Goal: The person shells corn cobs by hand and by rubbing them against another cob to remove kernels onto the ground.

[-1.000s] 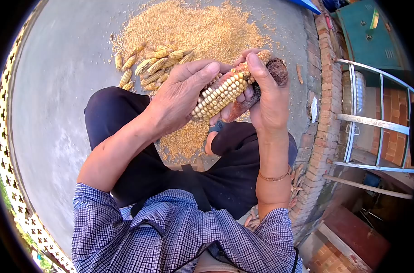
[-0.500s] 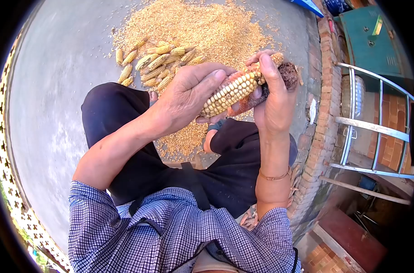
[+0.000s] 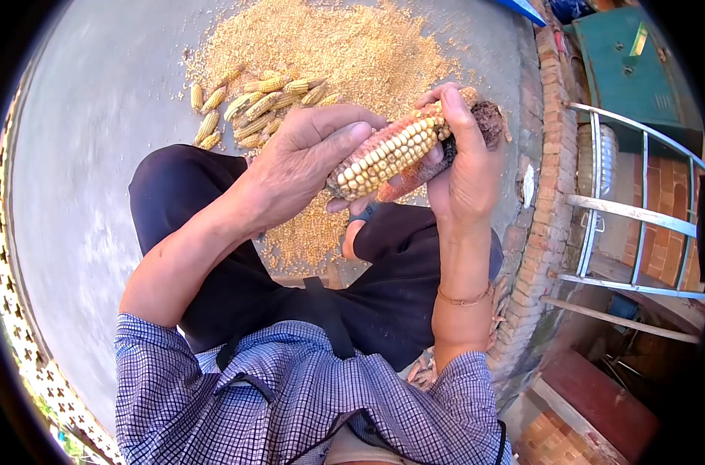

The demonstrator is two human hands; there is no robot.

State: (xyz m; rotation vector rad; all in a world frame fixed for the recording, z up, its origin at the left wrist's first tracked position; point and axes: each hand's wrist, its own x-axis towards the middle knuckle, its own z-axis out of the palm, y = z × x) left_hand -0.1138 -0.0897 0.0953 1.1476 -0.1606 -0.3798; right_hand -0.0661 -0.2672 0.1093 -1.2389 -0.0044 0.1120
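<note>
A partly stripped corn cob [image 3: 387,159] with pale yellow kernels is held between both hands, above my crossed legs. My left hand [image 3: 310,159] wraps its lower left end, the thumb lying along the top. My right hand [image 3: 468,163] grips the upper right end together with a bare reddish cob [image 3: 406,182], which lies beneath and touches the corn. Dark, rough material [image 3: 488,124] shows behind my right thumb. Beyond the hands, several ears of corn [image 3: 263,105] lie beside a wide heap of loose kernels [image 3: 321,46].
More kernels [image 3: 306,240] lie on the floor between my legs. A low brick edge [image 3: 550,170] runs along the right, with a metal rail frame [image 3: 631,205] and a green cabinet [image 3: 627,66] past it. Bare cobs [image 3: 501,306] lie by my right elbow.
The corn and both hands have shifted slightly; my left hand has moved a little left along with the corn's lower end. Both hands keep their hold.
</note>
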